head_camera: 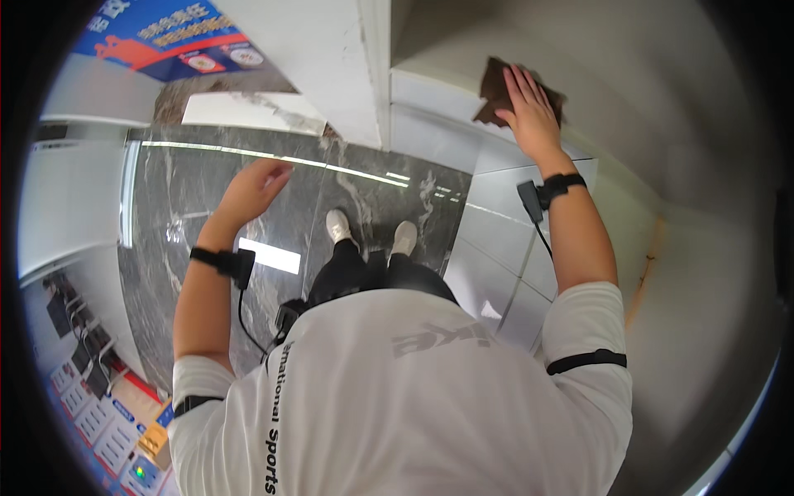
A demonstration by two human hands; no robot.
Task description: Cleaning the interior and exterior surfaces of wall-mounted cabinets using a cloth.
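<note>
My right hand (535,127) lies flat on a brown cloth (493,84), fingers stretched out, pressing it to the pale wall surface by a ledge (437,84) at the upper right. The cloth's ragged edges stick out on both sides of the hand. On the other side, my left hand (255,189) hangs in the air over the dark marble-patterned floor (372,180). Its fingers are loosely curled, with a gap between them and the thumb, and I see nothing in it. Each wrist wears a black strap with a small cabled device.
A white partition (335,68) juts out between my hands. White tiles (496,229) cover a raised block to my right, beside a pale wall (701,260). A blue and red poster (180,37) with writing is at upper left. Cables and sockets (84,335) line the lower left.
</note>
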